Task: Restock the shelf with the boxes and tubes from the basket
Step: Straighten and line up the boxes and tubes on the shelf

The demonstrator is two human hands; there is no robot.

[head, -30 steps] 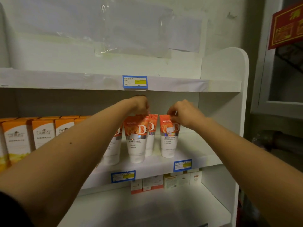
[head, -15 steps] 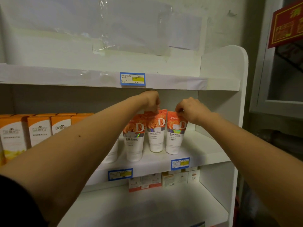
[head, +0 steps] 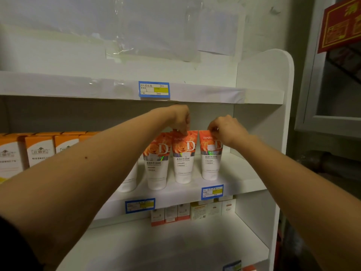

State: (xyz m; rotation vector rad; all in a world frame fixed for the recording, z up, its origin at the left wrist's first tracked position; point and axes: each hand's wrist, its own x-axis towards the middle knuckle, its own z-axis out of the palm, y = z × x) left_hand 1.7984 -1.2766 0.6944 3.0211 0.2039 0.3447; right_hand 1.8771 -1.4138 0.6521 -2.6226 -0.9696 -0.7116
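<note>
Forearms stretch up and in, both reaching the tube row. The left hand (head: 180,119) pinches the top crimp of the middle tube (head: 183,161); the right hand (head: 226,130) pinches the crimp of the right tube (head: 212,159). Each tube stands upright, cap down, on the middle shelf (head: 244,180), straight below its grip, the two just beside each other. A third tube (head: 157,167) stands left of them, orange boxes (head: 39,151) beyond. No basket in sight.

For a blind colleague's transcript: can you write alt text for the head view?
The right hand pinches the top of the rightmost tube, the left hand the neighbouring tube, in a row of orange-and-white tubes standing on the middle shelf. Orange boxes stand further left; small boxes sit below.
</note>
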